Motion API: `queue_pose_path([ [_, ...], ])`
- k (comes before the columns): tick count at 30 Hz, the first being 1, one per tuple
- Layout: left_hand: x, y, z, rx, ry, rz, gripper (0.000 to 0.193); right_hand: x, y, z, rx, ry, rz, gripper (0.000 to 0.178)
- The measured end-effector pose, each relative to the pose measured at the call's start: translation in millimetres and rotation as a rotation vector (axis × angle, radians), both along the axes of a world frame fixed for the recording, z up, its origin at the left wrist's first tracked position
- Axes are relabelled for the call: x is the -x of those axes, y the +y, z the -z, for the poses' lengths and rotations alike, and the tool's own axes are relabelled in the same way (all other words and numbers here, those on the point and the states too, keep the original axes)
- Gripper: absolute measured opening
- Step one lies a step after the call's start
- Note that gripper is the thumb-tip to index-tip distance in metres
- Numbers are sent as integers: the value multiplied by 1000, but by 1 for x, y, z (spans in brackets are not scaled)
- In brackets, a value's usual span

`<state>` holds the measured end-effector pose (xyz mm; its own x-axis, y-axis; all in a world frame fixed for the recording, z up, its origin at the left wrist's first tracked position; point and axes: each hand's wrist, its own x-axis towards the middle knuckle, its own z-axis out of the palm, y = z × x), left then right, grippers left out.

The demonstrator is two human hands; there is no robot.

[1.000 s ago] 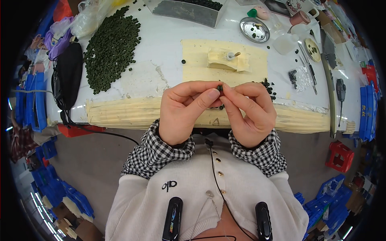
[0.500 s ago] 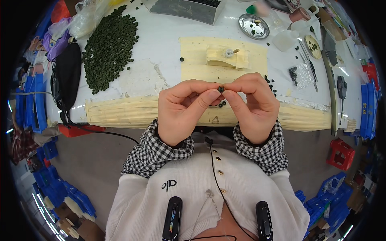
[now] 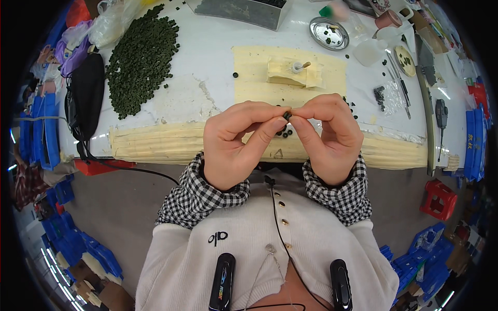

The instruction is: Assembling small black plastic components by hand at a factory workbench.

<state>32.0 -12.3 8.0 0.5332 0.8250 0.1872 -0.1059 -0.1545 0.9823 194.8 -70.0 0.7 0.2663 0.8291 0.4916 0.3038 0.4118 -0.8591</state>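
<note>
Between the fingertips of both hands is a small dark green ring-like part (image 3: 287,116), held over the near edge of the table. My left hand (image 3: 236,140) pinches it from the left with thumb and forefinger. From the other side my right hand (image 3: 329,136) pinches it the same way. Several similar dark rings (image 3: 285,133) lie on the table just below the fingertips, partly hidden by the hands. Beyond them stands a tape-covered block (image 3: 287,72) with a small white cup and a stick on top.
A large heap of dark green parts (image 3: 142,65) spreads at the left, beside a black pouch (image 3: 88,96). At the back are a grey metal tray (image 3: 238,15) and a round silver dish (image 3: 328,33). Tweezer-like tools (image 3: 399,83) and a small bag (image 3: 391,98) lie at the right.
Both hands have shifted very slightly to the right, and the small part has turned a little between the fingertips. The grip on it is kept.
</note>
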Motion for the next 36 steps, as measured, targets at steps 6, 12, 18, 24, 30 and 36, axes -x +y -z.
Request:
queue_pose_path([
  [6,2,7,3,-153,-16,53,22,0,0,2,-44,-13,-22,17],
  [12,3,8,0,-654,151,-99,24,0,-4,1,-45,2,-29,18],
  [18,5,8,2,-841,155,-194,21,-1,-7,2,-26,54,-8,16],
  [24,6,9,3,-858,133,-196,21,0,-7,3,-30,68,-22,16],
  [30,8,8,1,-823,132,-169,22,0,-7,3,-44,26,-32,17],
  [36,6,10,-2,-760,109,-152,28,0,-6,0,-59,-56,-33,18],
])
